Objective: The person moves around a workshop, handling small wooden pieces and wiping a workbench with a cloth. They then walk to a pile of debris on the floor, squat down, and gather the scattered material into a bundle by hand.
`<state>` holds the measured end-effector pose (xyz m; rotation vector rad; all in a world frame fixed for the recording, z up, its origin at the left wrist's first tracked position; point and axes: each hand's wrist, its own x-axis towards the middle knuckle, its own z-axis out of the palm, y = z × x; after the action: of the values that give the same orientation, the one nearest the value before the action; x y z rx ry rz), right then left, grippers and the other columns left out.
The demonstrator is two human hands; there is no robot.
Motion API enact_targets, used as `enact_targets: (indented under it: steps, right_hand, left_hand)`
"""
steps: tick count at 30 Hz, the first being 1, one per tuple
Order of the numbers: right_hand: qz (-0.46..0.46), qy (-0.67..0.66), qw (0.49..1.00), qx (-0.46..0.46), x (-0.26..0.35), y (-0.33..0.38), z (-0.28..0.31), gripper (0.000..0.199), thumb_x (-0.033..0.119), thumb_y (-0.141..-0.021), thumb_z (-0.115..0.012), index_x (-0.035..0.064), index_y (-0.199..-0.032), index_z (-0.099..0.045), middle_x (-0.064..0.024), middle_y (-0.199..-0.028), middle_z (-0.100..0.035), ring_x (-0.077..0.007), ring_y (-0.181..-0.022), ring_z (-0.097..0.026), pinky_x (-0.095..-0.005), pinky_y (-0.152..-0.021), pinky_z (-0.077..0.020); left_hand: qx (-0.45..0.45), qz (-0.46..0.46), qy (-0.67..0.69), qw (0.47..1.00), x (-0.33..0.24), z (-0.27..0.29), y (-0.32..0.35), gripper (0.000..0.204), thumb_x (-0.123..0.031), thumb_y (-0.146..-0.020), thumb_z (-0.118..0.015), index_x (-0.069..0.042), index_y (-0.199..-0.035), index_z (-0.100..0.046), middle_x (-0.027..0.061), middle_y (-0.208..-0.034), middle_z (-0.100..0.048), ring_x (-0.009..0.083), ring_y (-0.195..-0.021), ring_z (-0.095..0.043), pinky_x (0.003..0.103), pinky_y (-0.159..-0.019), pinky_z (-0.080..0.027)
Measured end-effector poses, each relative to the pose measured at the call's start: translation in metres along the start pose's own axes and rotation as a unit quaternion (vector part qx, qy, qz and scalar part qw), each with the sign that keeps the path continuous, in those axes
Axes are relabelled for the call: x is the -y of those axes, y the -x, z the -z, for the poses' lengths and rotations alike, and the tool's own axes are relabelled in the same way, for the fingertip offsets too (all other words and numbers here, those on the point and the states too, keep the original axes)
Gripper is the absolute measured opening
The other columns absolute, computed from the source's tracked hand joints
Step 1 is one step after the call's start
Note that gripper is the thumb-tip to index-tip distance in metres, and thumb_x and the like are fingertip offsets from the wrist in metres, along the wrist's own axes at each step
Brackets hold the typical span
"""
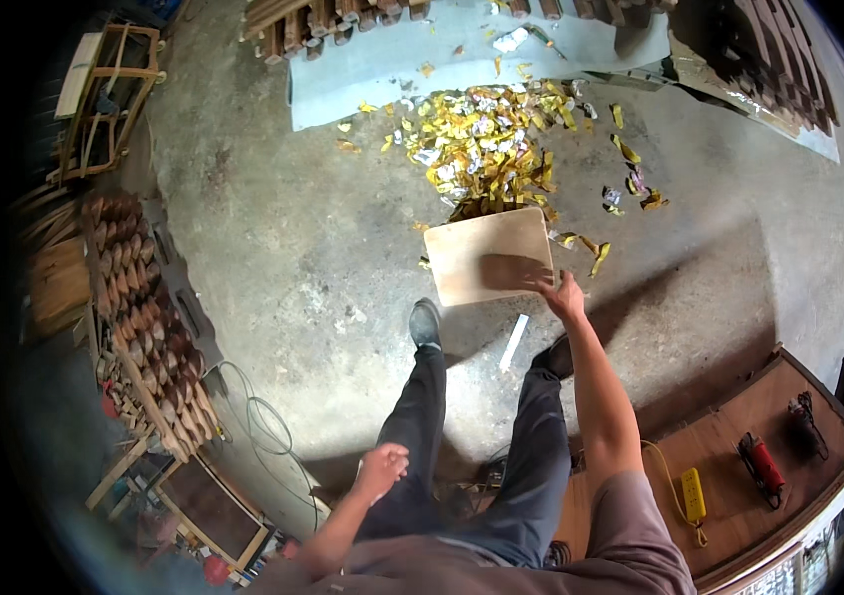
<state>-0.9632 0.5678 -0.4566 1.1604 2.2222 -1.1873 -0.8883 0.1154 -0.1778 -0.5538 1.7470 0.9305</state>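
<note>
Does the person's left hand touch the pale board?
No, the left hand is over the left leg, clearly apart from the pale board.

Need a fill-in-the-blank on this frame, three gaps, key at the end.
1. The hand at the pale board is the person's ____ one.
2. The scraps heaped beyond the board are mostly ____ in colour.
3. On the brown surface, the power strip lies to the ____ of the red tool.

Missing: right; yellow; left.
</note>
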Motion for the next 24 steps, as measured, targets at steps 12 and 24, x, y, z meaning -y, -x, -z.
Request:
enact_targets:
  steps: [12, 24]
  right_hand:
    - [0.075, -0.075, 0.976, 0.191, 0.036, 0.04, -0.102, 0.034, 0.039, -0.075, -0.078, 0.006, -0.085, -0.076, -0.0102, -0.074, -0.071, -0.0178, -0.07, -0.068, -0.0376, -0.066, -0.0547]
    - [-0.136, -0.28, 0.95, 0.001, -0.013, 0.251, 0.083, 0.032, 0.031, -0.08, -0.075, -0.0014, -0.081, -0.071, -0.0098, -0.07, -0.067, -0.0172, -0.067, -0.062, -0.0339, -0.061, -0.0489]
  left_hand:
    - [-0.057, 0.051, -0.004, 0.997, -0.006, 0.042, -0.024, 0.019, -0.005, -0.089, -0.064, -0.001, -0.108, -0.065, 0.0058, -0.087, -0.068, 0.013, -0.072, -0.066, 0.025, -0.061, -0.053]
    - [0.022, 0.011, 0.087, 0.996, -0.063, -0.019, 0.019, 0.016, -0.007, -0.089, -0.068, -0.002, -0.104, -0.067, 0.0062, -0.084, -0.068, 0.0128, -0.071, -0.065, 0.026, -0.061, -0.053]
